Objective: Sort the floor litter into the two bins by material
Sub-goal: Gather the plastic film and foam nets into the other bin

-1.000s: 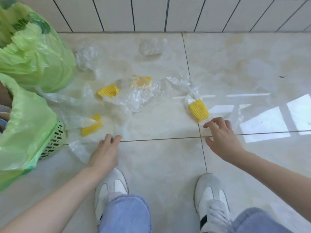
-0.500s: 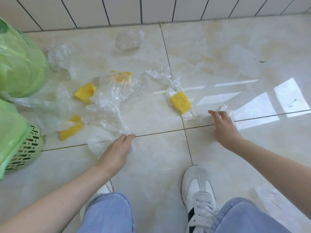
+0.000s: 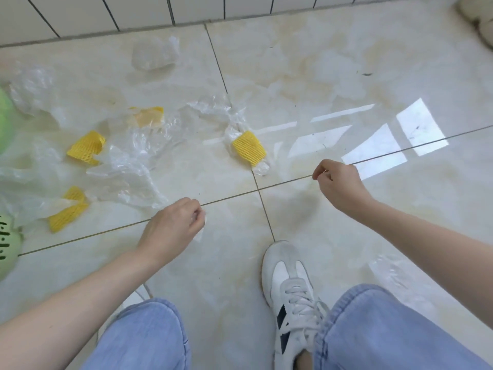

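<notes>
**Both hands low over the tiled floor amid scattered litter**

The left hand (image 3: pixel 173 225), at lower centre of the frame, has its fingers curled round a small scrap of clear film (image 3: pixel 200 231), forearm reaching in from the lower left. The right hand (image 3: pixel 338 182), centre right, is loosely fisted with thumb and forefinger pinched together; whether anything lies between them cannot be told. Yellow foam nets lie on the floor (image 3: pixel 346 76): one at centre (image 3: pixel 248 147), others at centre left (image 3: pixel 85 147) and lower left (image 3: pixel 68 209). Crumpled clear plastic (image 3: pixel 133 166) spreads between them. A green bin (image 3: pixel 6 252) shows at the left edge.
</notes>
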Motion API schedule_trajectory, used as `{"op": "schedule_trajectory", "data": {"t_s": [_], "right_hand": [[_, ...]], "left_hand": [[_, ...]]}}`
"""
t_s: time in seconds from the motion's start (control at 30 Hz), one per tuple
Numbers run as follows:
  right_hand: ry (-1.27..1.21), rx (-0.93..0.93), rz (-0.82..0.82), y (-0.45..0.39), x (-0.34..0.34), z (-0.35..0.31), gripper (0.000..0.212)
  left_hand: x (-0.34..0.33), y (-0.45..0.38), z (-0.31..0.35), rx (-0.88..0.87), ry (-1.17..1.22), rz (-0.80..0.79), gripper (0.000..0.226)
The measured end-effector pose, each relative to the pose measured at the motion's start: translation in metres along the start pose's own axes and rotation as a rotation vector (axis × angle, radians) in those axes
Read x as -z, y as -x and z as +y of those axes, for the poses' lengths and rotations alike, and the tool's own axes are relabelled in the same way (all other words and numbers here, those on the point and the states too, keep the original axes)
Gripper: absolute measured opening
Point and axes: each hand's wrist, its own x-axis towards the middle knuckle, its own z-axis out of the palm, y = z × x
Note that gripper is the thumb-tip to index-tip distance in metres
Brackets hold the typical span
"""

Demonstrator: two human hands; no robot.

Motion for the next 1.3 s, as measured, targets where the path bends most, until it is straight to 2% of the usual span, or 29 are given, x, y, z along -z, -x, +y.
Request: {"op": "schedule_trajectory", "data": {"t_s": [0.07, 0.13, 0.17, 0.27, 0.37, 0.47, 0.53, 0.63, 0.77, 0.87, 0.97, 1.03, 1.2, 1.3], "right_hand": [[-0.067, -0.096, 0.007, 0.006, 0.010, 0.006, 0.024], [-0.004, -0.227, -0.032, 0.015, 0.015, 0.019, 0.021], [0.070, -0.306, -0.091, 0.022, 0.017, 0.028, 0.025], [0.262, -0.455, -0.307, 0.047, 0.015, 0.060, 0.042], [0.286, -0.566, -0.355, 0.070, 0.007, 0.090, 0.052], [0.315, -0.615, -0.353, 0.086, 0.000, 0.110, 0.075], [0.311, -0.631, -0.341, 0.092, -0.004, 0.117, 0.082], [0.248, -0.598, -0.309, 0.090, -0.008, 0.116, 0.073], [0.235, -0.362, -0.184, 0.081, -0.006, 0.114, 0.053], [0.231, -0.446, -0.145, 0.085, -0.004, 0.122, 0.051], [0.181, -0.579, -0.155, 0.096, -0.003, 0.136, 0.051], [0.140, -0.603, -0.128, 0.102, -0.004, 0.143, 0.052], [0.112, -0.544, -0.097, 0.106, -0.016, 0.140, 0.049], [0.141, -0.376, -0.106, 0.103, -0.027, 0.127, 0.052]], "left_hand": [[0.005, -0.006, 0.002, 0.026, 0.022, 0.060, 0.027], [0.012, -0.011, 0.004, 0.071, 0.042, 0.150, 0.019], [0.014, -0.012, 0.005, 0.119, 0.030, 0.173, 0.014], [0.016, -0.011, -0.004, 0.298, -0.042, 0.189, 0.037], [0.013, -0.007, -0.019, 0.471, -0.048, 0.124, 0.055], [0.008, -0.008, -0.030, 0.564, -0.054, -0.025, 0.060], [0.002, -0.009, -0.032, 0.550, -0.049, -0.090, 0.059], [-0.008, -0.012, -0.023, 0.493, -0.037, -0.087, 0.056], [-0.021, -0.006, 0.003, 0.378, -0.033, -0.109, 0.054], [-0.030, 0.000, 0.015, 0.291, -0.039, -0.148, 0.052], [-0.035, 0.002, 0.020, 0.266, -0.044, -0.154, 0.049], [-0.035, 0.001, 0.022, 0.255, -0.043, -0.148, 0.046], [-0.037, -0.002, 0.027, 0.195, -0.025, -0.176, 0.049], [-0.043, -0.001, 0.039, 0.113, -0.024, -0.195, 0.047]]}}
